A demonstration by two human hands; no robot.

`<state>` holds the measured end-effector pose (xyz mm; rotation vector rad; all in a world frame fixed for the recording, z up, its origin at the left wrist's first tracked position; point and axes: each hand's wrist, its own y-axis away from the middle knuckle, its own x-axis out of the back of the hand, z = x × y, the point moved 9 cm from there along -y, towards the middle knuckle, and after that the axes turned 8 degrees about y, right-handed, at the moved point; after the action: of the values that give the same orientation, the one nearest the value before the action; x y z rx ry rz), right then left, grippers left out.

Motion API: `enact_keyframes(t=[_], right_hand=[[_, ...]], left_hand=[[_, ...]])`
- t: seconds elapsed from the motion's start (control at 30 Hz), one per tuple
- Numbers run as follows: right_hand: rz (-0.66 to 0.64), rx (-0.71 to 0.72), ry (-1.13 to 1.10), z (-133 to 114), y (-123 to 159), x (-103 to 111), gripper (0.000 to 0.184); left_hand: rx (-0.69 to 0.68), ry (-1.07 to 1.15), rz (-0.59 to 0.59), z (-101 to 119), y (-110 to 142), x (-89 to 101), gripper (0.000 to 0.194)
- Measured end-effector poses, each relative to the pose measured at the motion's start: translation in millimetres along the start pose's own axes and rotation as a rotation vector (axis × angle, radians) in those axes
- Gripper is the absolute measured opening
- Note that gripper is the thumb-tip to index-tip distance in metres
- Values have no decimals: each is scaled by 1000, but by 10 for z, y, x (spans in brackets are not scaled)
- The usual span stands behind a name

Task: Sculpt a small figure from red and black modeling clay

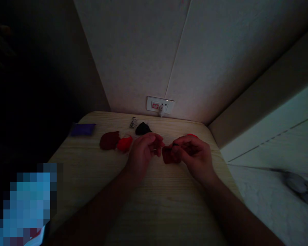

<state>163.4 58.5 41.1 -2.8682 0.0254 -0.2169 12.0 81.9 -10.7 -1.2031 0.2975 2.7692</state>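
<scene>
While the marks on the black-speckled patch beside the black lump are too small to read, the dark red piece is over the bench at the right hand, whose fingers pinch a small dark bit. Partly covered, its long axis is unclear. The left hand's fingers curl, apart from the thumb.
</scene>
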Motion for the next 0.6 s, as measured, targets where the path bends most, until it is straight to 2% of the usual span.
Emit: enact_keyframes(t=[0.27,0.6], right_hand=[[0,-113,-149,147,20,-36,18],[-38,-135,-252,273,-36,-38,12]], left_hand=[[12,7,-13,-9,9,-17,21],[20,-2,-10,-22,4,-14,21]])
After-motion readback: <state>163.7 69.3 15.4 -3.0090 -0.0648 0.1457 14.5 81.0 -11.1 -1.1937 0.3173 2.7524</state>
